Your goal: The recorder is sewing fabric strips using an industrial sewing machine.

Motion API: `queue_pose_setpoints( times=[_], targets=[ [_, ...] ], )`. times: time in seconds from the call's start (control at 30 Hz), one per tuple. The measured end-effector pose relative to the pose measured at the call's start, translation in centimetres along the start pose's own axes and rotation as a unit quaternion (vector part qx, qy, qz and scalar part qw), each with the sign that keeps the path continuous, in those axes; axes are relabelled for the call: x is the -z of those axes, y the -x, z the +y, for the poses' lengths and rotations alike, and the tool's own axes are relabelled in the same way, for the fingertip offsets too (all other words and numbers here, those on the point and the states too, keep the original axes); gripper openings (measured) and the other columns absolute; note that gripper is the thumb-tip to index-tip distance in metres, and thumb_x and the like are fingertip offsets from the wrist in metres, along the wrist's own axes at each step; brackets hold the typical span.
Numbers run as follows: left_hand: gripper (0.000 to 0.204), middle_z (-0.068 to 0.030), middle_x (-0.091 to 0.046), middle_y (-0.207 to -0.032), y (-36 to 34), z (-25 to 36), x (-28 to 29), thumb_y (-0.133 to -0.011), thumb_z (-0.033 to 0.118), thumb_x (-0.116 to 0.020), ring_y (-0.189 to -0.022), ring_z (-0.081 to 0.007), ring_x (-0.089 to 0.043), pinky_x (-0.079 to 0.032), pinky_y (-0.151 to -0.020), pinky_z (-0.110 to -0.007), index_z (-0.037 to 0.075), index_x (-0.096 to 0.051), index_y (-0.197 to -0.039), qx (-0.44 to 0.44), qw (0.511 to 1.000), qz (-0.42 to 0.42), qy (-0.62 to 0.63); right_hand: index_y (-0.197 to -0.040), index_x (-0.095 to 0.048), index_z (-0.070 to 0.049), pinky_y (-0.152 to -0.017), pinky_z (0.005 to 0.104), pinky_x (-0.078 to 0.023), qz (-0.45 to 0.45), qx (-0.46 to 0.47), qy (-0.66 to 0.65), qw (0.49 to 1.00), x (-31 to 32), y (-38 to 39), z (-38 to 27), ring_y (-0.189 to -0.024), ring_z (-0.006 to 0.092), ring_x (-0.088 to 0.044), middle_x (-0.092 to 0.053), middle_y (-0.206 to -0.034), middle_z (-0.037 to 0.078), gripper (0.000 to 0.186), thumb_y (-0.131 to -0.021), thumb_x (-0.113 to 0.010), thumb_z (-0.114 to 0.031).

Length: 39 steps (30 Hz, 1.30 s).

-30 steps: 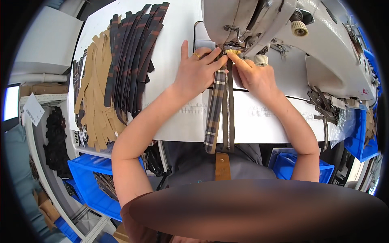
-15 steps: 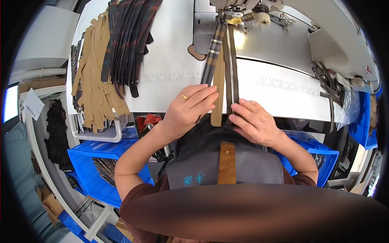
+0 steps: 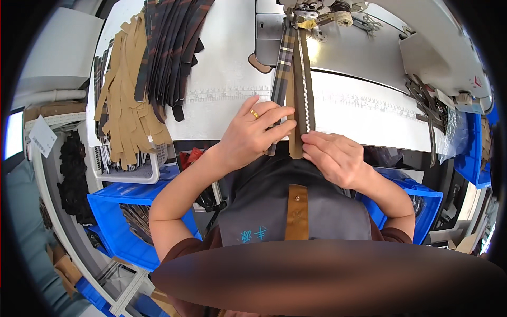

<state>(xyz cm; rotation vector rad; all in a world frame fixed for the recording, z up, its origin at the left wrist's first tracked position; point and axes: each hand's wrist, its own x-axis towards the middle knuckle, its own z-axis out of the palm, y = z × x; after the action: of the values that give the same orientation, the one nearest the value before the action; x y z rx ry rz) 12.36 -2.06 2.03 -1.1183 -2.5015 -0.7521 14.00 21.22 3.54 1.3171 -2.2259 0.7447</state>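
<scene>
A dark brown zipper tape with silver metal teeth (image 3: 304, 79) runs from the sewing machine's presser area (image 3: 303, 24) toward me. My right hand (image 3: 335, 158) is closed, pinching the near end of the zipper between thumb and fingers. Alongside lie a grey-black plaid fabric strip (image 3: 283, 58) and a tan strip (image 3: 296, 148), whose near end hangs over the table edge. My left hand (image 3: 259, 128), a gold ring on one finger, lies across the plaid strip with its fingers stretched apart. Its fingertips touch the tan strip beside the zipper; its thumb is hidden.
Bundles of tan strips (image 3: 124, 95) and dark plaid strips (image 3: 171, 53) lie at the table's left. Dark zipper pieces (image 3: 425, 100) sit at the right edge by a clear plastic bag (image 3: 455, 127). Blue bins (image 3: 119, 211) stand below. Scissors (image 3: 368, 24) lie behind the machine.
My right hand has drawn its fingers together on the zipper end. The zipper has turned flatter, teeth showing more. My left hand has shifted right, its fingers spreading over the strips.
</scene>
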Motion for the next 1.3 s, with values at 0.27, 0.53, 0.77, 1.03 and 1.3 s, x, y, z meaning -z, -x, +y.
queue_pose_setpoints(
  times=[0.27,0.53,0.77,1.03,1.3],
  targets=[
    [0.032,0.0007,-0.061,-0.120,0.2,-0.2,0.5,-0.075,0.007,-0.071,-0.107,-0.0183,-0.057,-0.033,-0.105,-0.045,0.015,-0.068,-0.105,0.032,0.998,-0.030,0.041,-0.091,-0.062,0.002,-0.064,0.0290,-0.053,-0.041,0.016,0.024,0.999,-0.9,0.1,-0.1,-0.086,0.0230,-0.069,-0.067,-0.098,0.015,0.022,-0.073,-0.070,-0.006],
    [0.039,-0.0016,-0.060,-0.123,0.1,-0.3,0.9,-0.071,0.001,-0.069,-0.108,-0.0206,-0.059,-0.038,-0.102,-0.044,0.013,-0.068,-0.108,0.023,0.998,-0.057,0.024,-0.087,-0.063,-0.001,-0.062,0.0273,-0.052,-0.040,0.015,0.034,0.999,-1.0,0.0,-0.2,-0.083,0.0204,-0.069,-0.067,-0.100,0.012,0.017,-0.072,-0.070,-0.006],
    [0.036,-0.0068,-0.066,-0.113,-0.6,-0.4,1.4,-0.070,-0.004,-0.066,-0.091,-0.0232,-0.067,-0.051,-0.082,-0.037,0.004,-0.067,-0.105,-0.025,0.997,0.063,0.039,-0.082,-0.060,-0.002,-0.060,0.0259,-0.051,-0.058,0.032,0.053,0.996,-0.3,-0.2,-0.4,-0.082,0.0169,-0.068,-0.067,-0.097,0.010,0.013,-0.072,-0.067,-0.005],
    [0.028,-0.0042,-0.068,-0.104,-1.3,0.5,-0.4,-0.070,0.001,-0.068,-0.091,-0.0189,-0.067,-0.051,-0.082,-0.038,0.006,-0.067,-0.098,-0.028,0.999,0.043,-0.011,-0.080,-0.061,-0.001,-0.058,0.0270,-0.052,-0.077,0.042,0.053,0.995,-0.3,-0.2,-0.1,-0.081,0.0186,-0.067,-0.067,-0.095,0.014,0.014,-0.070,-0.068,-0.008],
    [0.034,-0.0020,-0.064,-0.112,-0.6,0.1,-0.4,-0.071,0.002,-0.067,-0.097,-0.0180,-0.066,-0.041,-0.098,-0.045,0.009,-0.066,-0.105,-0.025,1.000,0.000,-0.001,-0.083,-0.063,0.000,-0.062,0.0281,-0.054,-0.071,0.042,0.044,0.996,-0.4,0.1,0.1,-0.084,0.0213,-0.068,-0.068,-0.095,0.013,0.017,-0.070,-0.068,-0.009]
  ],
)
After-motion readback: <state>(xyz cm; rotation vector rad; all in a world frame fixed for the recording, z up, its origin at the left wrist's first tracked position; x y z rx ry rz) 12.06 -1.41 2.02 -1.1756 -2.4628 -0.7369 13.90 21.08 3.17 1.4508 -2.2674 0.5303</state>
